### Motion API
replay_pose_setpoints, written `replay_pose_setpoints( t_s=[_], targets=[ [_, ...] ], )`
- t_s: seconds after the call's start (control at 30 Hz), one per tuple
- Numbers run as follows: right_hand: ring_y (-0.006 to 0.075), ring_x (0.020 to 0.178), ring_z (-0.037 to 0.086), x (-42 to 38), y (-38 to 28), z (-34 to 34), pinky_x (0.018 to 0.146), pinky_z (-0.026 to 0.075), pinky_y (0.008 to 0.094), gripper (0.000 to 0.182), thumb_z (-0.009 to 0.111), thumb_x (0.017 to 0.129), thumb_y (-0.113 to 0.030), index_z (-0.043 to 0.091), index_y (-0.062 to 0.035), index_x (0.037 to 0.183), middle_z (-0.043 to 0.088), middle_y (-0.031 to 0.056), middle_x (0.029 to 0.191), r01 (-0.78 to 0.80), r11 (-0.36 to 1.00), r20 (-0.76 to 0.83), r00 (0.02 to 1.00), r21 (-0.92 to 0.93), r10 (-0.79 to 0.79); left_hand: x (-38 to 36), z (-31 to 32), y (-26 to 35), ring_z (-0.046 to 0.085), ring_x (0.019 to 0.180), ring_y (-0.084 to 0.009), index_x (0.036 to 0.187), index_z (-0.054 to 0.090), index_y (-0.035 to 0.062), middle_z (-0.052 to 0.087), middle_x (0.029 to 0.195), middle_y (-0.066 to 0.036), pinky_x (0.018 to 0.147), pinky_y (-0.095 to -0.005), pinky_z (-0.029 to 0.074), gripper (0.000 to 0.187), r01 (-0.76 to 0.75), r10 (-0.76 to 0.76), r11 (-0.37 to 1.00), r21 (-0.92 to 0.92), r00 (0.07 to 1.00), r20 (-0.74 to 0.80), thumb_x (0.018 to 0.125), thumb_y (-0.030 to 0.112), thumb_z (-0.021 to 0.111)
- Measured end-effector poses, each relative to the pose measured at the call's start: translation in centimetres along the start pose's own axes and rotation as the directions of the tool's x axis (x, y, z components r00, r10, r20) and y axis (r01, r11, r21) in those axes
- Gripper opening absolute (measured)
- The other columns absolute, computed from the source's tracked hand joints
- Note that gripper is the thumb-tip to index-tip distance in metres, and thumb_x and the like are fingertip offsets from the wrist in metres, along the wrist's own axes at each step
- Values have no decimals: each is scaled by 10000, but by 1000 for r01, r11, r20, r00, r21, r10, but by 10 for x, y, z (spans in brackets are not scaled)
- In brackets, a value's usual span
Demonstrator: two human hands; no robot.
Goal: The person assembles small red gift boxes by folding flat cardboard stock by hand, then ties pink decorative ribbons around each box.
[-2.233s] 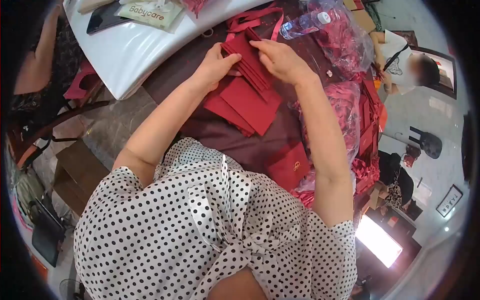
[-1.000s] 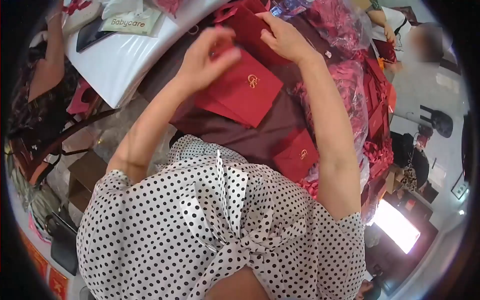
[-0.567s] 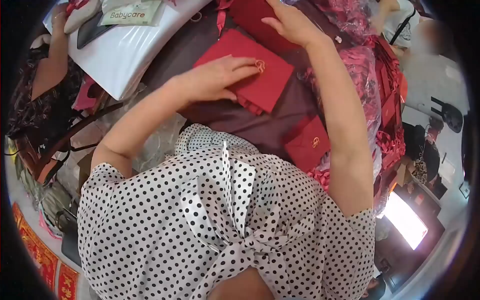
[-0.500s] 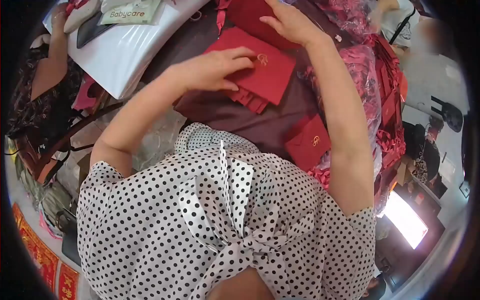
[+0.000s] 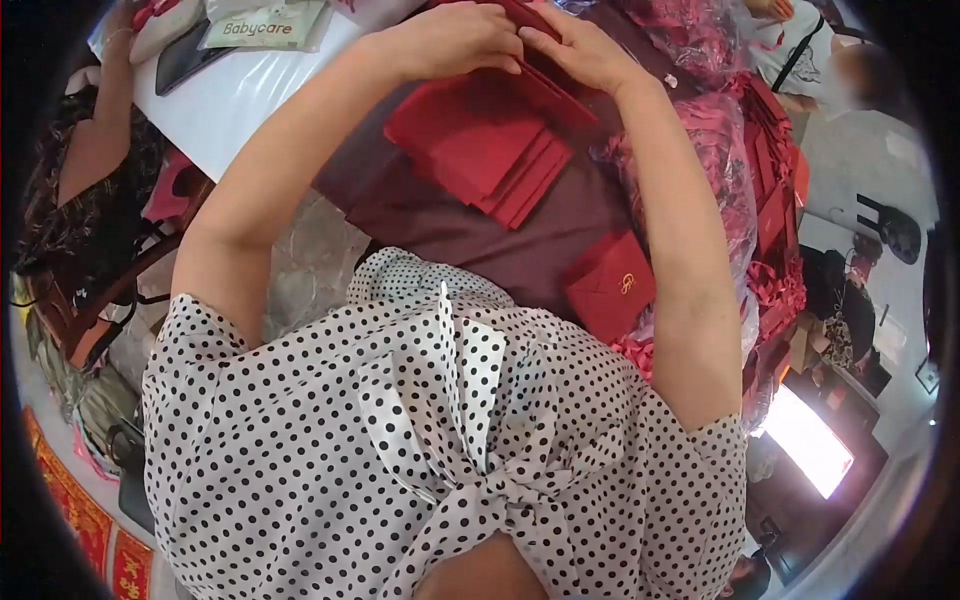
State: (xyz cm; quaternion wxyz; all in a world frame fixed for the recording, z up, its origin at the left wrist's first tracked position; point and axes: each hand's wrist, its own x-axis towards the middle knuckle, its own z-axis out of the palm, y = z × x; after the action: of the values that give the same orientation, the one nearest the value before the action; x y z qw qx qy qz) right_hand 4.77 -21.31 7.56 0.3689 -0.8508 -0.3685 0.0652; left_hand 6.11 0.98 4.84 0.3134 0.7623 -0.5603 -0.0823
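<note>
My left hand (image 5: 455,42) is at the top of the view, its fingers bent together at a red card or envelope (image 5: 550,85). My right hand (image 5: 580,48) lies against the same red piece from the other side, thumb towards my left fingers. Just below them is a fanned stack of red envelopes (image 5: 480,150) on the dark maroon cloth (image 5: 430,225). Another red envelope with a gold emblem (image 5: 610,290) rests nearer my body, on the right. The far ends of the held piece are cut off by the frame.
Clear plastic bags of pink-red items (image 5: 715,150) stand right of my right forearm. At the upper left are a white table cover (image 5: 230,125), a Babycare pack (image 5: 268,28) and a dark flat device (image 5: 185,60). Other people sit at the left and upper right.
My left hand has moved up and away from the stack to meet my right hand. The gold-marked envelope that covered the stack is no longer on top.
</note>
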Motion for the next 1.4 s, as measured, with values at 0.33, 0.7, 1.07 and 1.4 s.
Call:
replay_pose_setpoints(
  t_s=[0.33, 0.7, 1.07, 1.4],
  targets=[
    [355, 1122, 549, 0, -4, -8, 924, 440, 380, 613, 629, 853, -346, 387, -46, 1329, 569, 232, 1183, -330, 931, 70, 937, -156, 343, 24, 24, -10, 529, 869, -244, 897, 543, 64, 541, 859, -87, 733, -357, 389, 287, 152, 59, 867, 474, 914, -400, 783, 300, 661],
    [367, 1110, 547, 6, -4, -10, 923, 436, 399, 643, 696, 786, -162, 356, -49, 1319, 559, 236, 1193, -425, 896, 151, 884, -127, 441, -80, 32, 8, 390, 1257, -361, 1282, 491, 68, 439, 1324, -159, 1045, -471, 321, 797, -120, 132, 962, 244, 991, -34, 666, 520, 721],
    [350, 1171, 506, 2, -1, -7, 975, 402, 389, 685, 705, 790, -204, 335, -32, 1341, 526, 228, 1249, -395, 899, 131, 897, -187, 421, -70, 39, 1, 535, 1091, -313, 1228, 560, 63, 537, 1198, -127, 911, -391, 460, 497, -10, 9, 1000, 11, 999, 50, 815, 323, 654],
    [340, 1125, 542, -4, 4, 0, 947, 419, 389, 604, 649, 835, -339, 403, -71, 1317, 551, 204, 1228, -361, 927, 75, 927, -101, 369, -39, 20, -7, 557, 1040, -282, 1023, 534, 48, 592, 1063, -111, 919, -391, 438, 277, 18, 93, 924, 383, 958, -271, 807, 184, 642]
  ],
)
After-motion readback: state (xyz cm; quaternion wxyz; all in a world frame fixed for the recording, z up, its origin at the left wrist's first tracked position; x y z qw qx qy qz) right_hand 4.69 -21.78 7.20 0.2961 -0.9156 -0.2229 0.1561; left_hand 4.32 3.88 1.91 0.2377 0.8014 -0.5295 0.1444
